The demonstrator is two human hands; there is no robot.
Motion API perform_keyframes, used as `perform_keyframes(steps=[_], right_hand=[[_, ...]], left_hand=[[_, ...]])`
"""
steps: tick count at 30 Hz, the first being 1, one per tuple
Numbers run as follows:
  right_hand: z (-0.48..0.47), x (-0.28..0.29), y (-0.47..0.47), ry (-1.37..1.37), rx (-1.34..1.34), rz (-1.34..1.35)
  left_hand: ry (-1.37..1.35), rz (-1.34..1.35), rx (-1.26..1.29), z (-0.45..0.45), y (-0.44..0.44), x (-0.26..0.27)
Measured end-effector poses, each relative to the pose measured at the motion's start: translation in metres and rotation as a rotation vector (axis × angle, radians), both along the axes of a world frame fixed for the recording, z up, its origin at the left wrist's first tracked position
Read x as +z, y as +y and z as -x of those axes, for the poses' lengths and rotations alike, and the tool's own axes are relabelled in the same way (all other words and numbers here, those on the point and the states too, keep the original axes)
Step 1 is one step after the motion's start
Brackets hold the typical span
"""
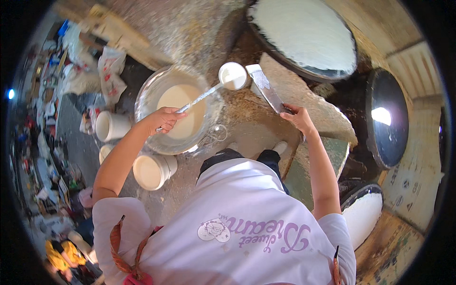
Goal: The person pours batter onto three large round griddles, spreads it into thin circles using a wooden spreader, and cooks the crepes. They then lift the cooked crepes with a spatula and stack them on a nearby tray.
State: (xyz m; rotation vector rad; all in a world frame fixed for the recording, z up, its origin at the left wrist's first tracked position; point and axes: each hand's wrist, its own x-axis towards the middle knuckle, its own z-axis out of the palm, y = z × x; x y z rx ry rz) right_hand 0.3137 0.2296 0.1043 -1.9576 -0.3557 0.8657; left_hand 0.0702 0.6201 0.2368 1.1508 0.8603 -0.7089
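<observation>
My left hand (166, 119) grips the long handle of a ladle (203, 95). The ladle's round cup holds some cream-coloured batter and hangs just past the right rim of a large basin (143, 125). Pale batter (182, 124) lies inside that basin, under my left hand. In my right hand (300, 118) is a flat scraper (268, 90), held by its lower end, with white batter smeared on its upper part. The scraper's tip is close beside the ladle cup. Beyond it, a round black griddle (342, 74) carries a broad white layer.
A bare black griddle (389, 131) stands at the right; another with a white layer (364, 218) is lower right. A stone-like slab (302, 91) lies between me and the griddles. White buckets (123, 125) flank the basin's left side. A person in yellow (67, 253) is lower left.
</observation>
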Motion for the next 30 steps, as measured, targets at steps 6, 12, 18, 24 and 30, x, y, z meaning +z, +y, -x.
perform_keyframes(steps=[6,12,18,24,30], right_hand=[[-0.027,0.078,-0.186,0.204,-0.276,-0.189],[-0.029,0.070,-0.417,0.086,-0.770,-0.282],[-0.023,0.032,-0.531,-0.358,-1.116,0.715],[-0.037,-0.004,-0.492,-0.372,-0.940,0.822],[-0.043,0.006,-0.534,-0.343,-1.357,0.740]], left_hand=[[-0.154,0.105,-0.297,-0.153,-0.133,0.006],[-0.296,0.295,-0.567,-0.304,-0.342,-0.007],[-0.666,-0.132,-0.824,-0.411,-0.526,-0.054],[-1.157,-0.691,-0.808,-0.443,-0.579,-0.040],[-1.269,-0.392,-0.642,-0.459,-0.588,-0.001]])
